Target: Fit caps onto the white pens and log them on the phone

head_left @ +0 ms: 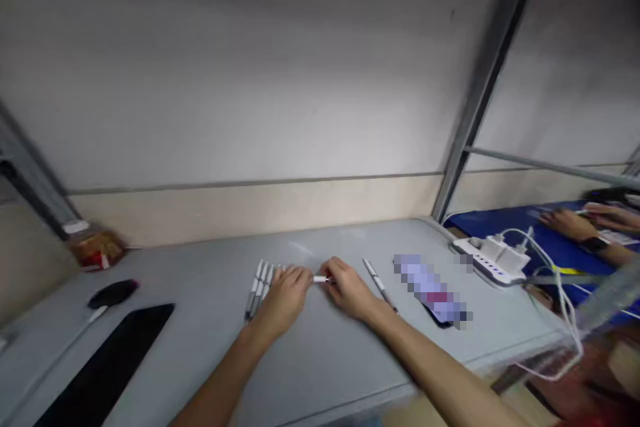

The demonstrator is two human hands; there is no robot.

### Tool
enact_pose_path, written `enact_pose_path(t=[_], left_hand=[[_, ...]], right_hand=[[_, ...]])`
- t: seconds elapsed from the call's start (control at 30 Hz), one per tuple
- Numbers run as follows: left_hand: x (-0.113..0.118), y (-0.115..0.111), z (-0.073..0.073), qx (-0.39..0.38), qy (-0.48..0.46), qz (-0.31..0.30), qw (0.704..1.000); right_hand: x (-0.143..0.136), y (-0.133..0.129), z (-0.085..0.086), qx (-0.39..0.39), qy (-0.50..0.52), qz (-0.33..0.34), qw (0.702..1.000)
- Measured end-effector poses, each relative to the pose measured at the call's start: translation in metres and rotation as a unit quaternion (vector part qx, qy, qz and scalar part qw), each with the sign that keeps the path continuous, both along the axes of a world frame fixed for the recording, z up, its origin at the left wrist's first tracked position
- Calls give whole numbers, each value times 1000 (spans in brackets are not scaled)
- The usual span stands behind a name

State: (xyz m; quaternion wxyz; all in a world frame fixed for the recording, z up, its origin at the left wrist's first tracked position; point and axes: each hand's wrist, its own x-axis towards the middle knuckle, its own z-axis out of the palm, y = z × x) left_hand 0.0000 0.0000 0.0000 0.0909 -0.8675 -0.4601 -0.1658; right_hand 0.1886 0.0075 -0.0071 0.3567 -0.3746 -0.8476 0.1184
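Between my two hands a white pen (320, 279) lies roughly level, just above the grey tabletop (310, 360). My left hand (290, 290) is closed around its left end, and my right hand (345, 285) pinches its right end. The fingers cover most of the pen. Just left of my left hand several white-and-grey pens (257, 287) lie side by side in a row, partly hidden by that hand. A single pen (380, 285) lies slanted on the table to the right of my right hand.
A phone (433, 290) with a blurred screen lies at right, near a white power strip (490, 260) with plugs and cables. At left are a black slab (110, 363), a dark oval object (114, 293) with a cable, and a jar (95, 247). Another person's hands (570, 223) are over a blue table.
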Motion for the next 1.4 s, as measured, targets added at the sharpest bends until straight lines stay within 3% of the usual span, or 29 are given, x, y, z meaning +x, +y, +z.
enact_pose_path(t=[0.27,0.53,0.8,0.93,1.1,1.27,1.4], left_hand=[[0,-10,10,-12,-26,1,1000],[0,-8,10,-32,-37,-4,999],[-6,-4,15,5,-31,-21,999],[-3,-7,19,32,-13,-27,999],[0,-7,16,51,-30,-27,998],[1,-7,14,36,-94,-10,995],[-2,-7,15,13,-122,-9,992]], right_hand=[[-1,-4,3,1,-69,-2,998],[10,-1,10,-31,-13,-17,999],[10,-2,21,-205,98,69,971],[15,-2,22,-329,143,119,926],[17,4,17,-474,253,115,835],[15,14,13,-440,473,61,761],[20,20,16,-397,628,31,668]])
